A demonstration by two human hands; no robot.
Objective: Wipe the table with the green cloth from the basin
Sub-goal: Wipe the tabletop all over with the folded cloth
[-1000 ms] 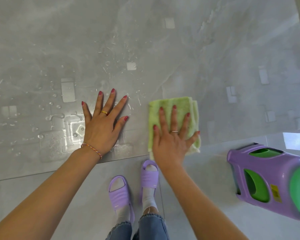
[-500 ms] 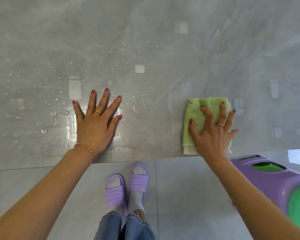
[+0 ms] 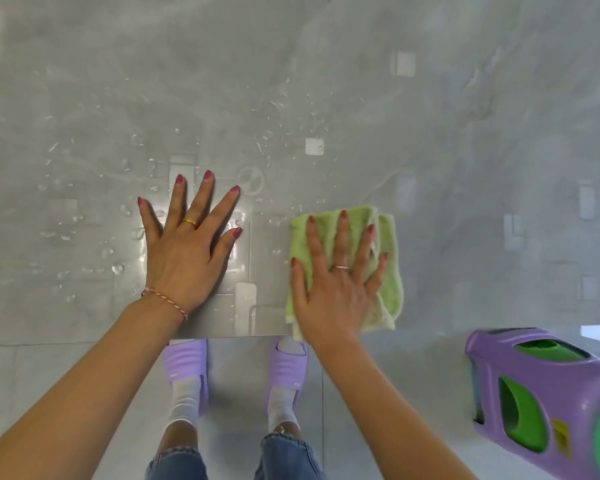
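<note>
Right hand [image 3: 336, 282] spread flat, pressing folded green terry cloth [image 3: 385, 271] onto glossy grey counter [image 3: 465, 168] for wiping contact; left hand [image 3: 187, 251] splayed flat, bracing near the droplets [image 3: 274, 133].

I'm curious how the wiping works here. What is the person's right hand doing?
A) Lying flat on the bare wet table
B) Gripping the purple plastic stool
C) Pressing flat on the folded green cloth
C: the right hand lies with straight, spread fingers on the folded green cloth, near the grey table's front edge.
</note>
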